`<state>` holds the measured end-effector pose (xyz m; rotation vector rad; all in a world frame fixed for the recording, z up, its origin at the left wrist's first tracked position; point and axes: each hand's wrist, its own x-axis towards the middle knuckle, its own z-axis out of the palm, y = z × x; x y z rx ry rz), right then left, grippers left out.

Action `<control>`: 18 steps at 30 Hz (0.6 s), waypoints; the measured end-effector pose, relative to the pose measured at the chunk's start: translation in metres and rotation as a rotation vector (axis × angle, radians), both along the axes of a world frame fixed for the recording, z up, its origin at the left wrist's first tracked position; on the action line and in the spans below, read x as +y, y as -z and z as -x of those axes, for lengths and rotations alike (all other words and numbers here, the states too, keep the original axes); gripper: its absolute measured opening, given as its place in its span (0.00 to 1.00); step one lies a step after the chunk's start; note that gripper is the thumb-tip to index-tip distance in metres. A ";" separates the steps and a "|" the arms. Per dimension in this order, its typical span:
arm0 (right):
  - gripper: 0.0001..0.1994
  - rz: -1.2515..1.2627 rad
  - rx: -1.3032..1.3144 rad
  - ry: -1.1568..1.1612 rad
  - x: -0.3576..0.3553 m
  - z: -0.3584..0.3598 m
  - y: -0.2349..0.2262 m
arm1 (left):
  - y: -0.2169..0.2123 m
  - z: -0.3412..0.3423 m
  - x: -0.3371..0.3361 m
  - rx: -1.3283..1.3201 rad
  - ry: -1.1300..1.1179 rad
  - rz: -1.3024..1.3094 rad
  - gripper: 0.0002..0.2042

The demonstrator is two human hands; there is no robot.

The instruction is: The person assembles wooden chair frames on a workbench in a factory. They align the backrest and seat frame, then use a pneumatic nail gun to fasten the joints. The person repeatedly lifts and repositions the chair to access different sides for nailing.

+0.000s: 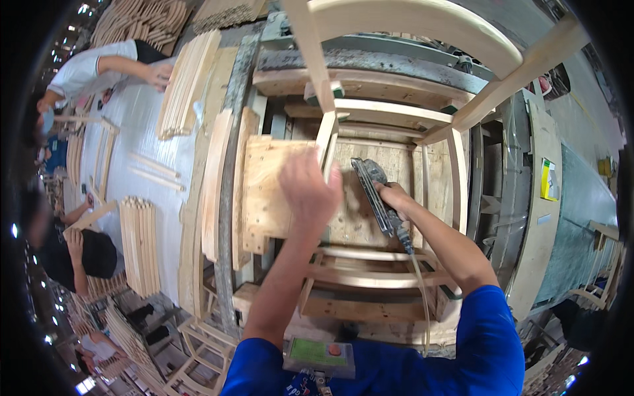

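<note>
A pale wooden chair frame (457, 181) lies in front of me, with its curved backrest (416, 20) at the far side. My right hand (394, 198) is wrapped round a dark air sander (373, 197) with a long flat pad, tilted on its side inside the frame. A thin hose (421, 284) runs from it toward my body. My left hand (309, 185), smeared by motion, is at the frame's left side rail (325, 136). Whether its fingers grip the rail does not show clearly.
A wooden block (271, 191) and metal rails border the frame on the left. Beyond them, a covered table (155, 158) bears stacked wooden slats (188, 86); two people work there. A glass-like panel (574, 224) stands at the right.
</note>
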<state>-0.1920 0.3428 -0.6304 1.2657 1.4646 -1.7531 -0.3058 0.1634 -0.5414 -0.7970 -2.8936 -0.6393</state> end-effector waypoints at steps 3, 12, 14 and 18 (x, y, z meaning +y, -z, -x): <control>0.20 0.144 -0.059 0.076 0.002 0.035 0.045 | 0.045 0.041 -0.005 0.152 0.028 0.085 0.24; 0.19 0.279 -0.008 0.210 0.006 0.099 0.161 | 0.060 0.056 0.014 0.017 0.098 0.231 0.21; 0.19 0.260 -0.046 0.209 0.006 0.109 0.166 | 0.061 0.055 0.015 0.015 0.106 0.221 0.20; 0.18 0.279 -0.037 0.193 0.005 0.113 0.174 | 0.060 0.056 0.014 0.013 0.096 0.229 0.20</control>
